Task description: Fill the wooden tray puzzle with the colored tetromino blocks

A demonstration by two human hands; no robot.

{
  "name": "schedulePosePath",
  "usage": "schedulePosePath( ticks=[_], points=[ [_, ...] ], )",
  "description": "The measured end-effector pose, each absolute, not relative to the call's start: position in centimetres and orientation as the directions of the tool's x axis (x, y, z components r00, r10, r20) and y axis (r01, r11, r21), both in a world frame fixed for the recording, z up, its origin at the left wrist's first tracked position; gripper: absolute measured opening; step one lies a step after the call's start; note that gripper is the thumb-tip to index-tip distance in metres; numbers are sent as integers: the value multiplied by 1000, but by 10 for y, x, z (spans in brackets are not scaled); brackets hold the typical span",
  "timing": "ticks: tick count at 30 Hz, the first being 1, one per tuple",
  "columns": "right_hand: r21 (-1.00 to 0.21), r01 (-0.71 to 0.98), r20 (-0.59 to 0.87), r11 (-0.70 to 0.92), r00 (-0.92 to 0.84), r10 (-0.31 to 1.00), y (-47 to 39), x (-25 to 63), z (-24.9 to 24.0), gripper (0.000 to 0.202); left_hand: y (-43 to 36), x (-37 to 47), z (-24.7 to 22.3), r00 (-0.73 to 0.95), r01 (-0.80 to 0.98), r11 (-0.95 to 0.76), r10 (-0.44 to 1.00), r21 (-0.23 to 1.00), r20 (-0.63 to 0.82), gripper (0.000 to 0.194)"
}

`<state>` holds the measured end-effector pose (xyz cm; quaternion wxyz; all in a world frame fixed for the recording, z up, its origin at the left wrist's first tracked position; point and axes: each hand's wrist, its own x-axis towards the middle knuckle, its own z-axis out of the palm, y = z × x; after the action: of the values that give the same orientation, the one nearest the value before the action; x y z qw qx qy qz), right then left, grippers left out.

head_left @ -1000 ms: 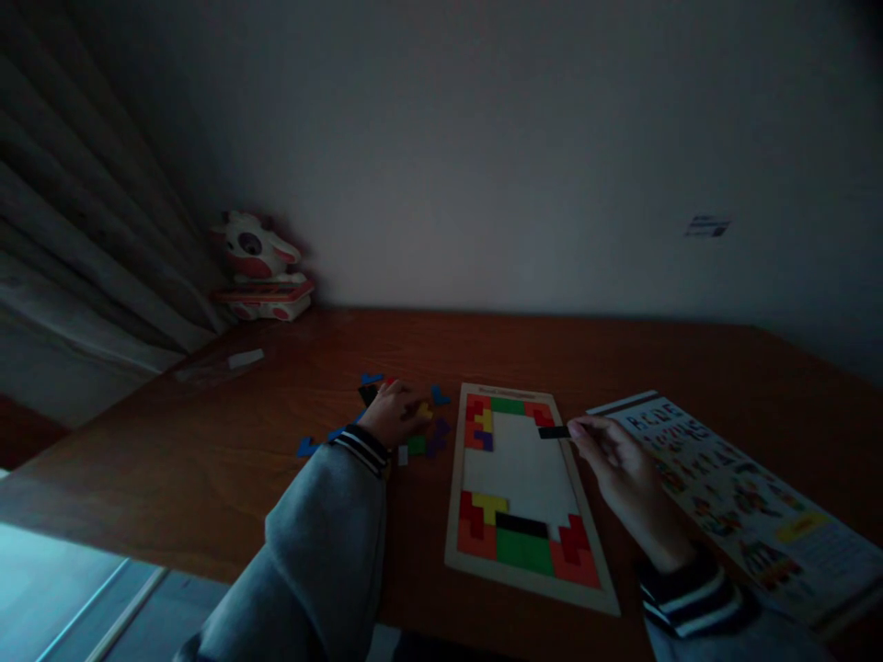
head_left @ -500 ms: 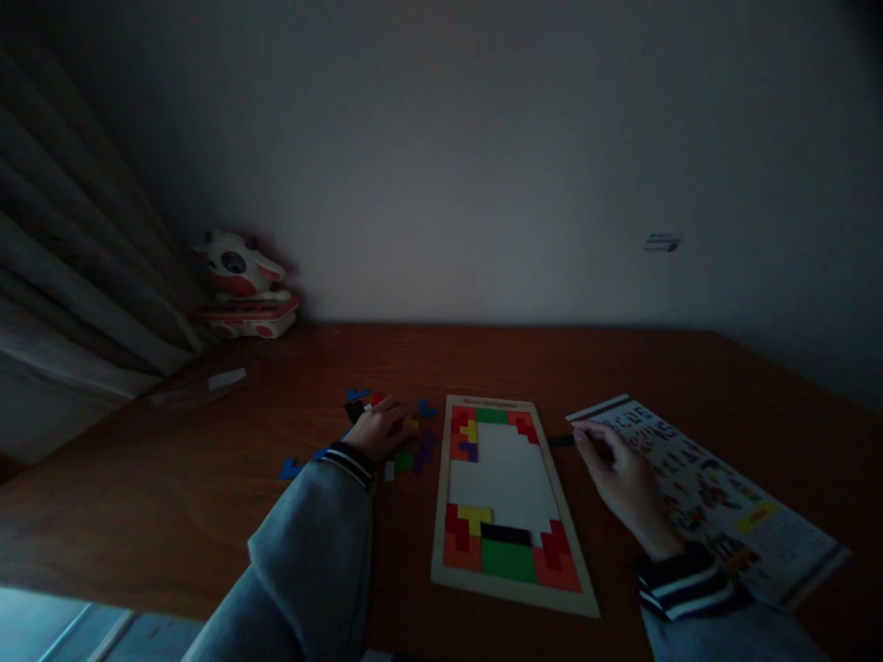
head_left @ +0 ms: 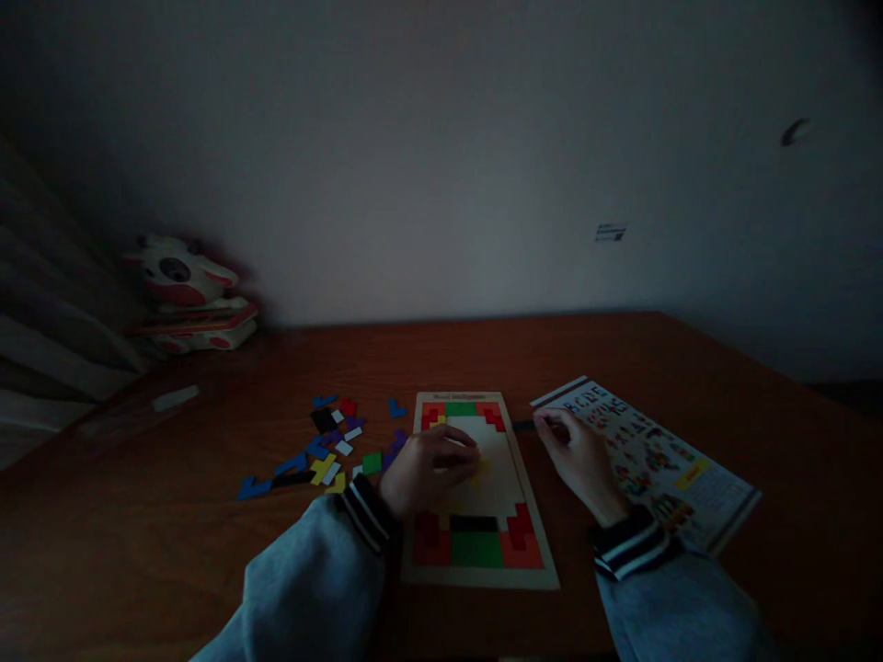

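My left hand (head_left: 434,467) is over the puzzle board (head_left: 483,577), its fingers curled together on a yellow puzzle piece (head_left: 483,470) that shows as a blur below the fingertips. Red, orange, green and black pieces line the board's far and near ends, around a pale bare middle. To the right of the board, my right hand (head_left: 576,455) is closed in a pinch. A dark puzzle piece (head_left: 524,426) sticks out from its fingertips toward the board, and its other end is hidden.
Several loose pieces, among them a green square (head_left: 372,462) and a blue piece (head_left: 254,488), lie left of the board. A printed pattern sheet (head_left: 662,460) lies under and beyond my right hand. A cow-shaped toy (head_left: 186,294) stands at the back left, near a curtain (head_left: 48,303).
My left hand has moved right, from the loose pieces to over the board, with a yellow piece. My right hand keeps its place beside the board. The whole view has turned slightly right.
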<state>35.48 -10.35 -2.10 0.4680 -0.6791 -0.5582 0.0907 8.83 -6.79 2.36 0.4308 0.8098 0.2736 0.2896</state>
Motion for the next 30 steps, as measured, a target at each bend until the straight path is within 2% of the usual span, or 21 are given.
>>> schedulePosePath(
  ticks=[2,5,13,19,27,30],
  points=[
    [-736,674,395,61,354,848,-104,355,-21,36,-76,100,22,724,237,-425,676,873,133,17],
    [-737,674,388,59,349,853,-105,355,-20,34,-80,106,20,787,295,-527,607,797,111,16],
    [-736,673,385,69,332,861,-105,353,-20,33,-78,103,12,865,226,-793,430,566,257,19],
    [-729,682,389,67,330,860,-106,352,-20,31,-78,106,9,883,217,-906,340,362,323,26],
    [-724,685,391,79,313,865,-105,353,-21,31,-82,102,18,922,163,-950,243,268,300,27],
    [-724,686,390,78,313,866,-105,353,-20,30,-84,101,21,929,176,-951,246,255,275,28]
  ],
)
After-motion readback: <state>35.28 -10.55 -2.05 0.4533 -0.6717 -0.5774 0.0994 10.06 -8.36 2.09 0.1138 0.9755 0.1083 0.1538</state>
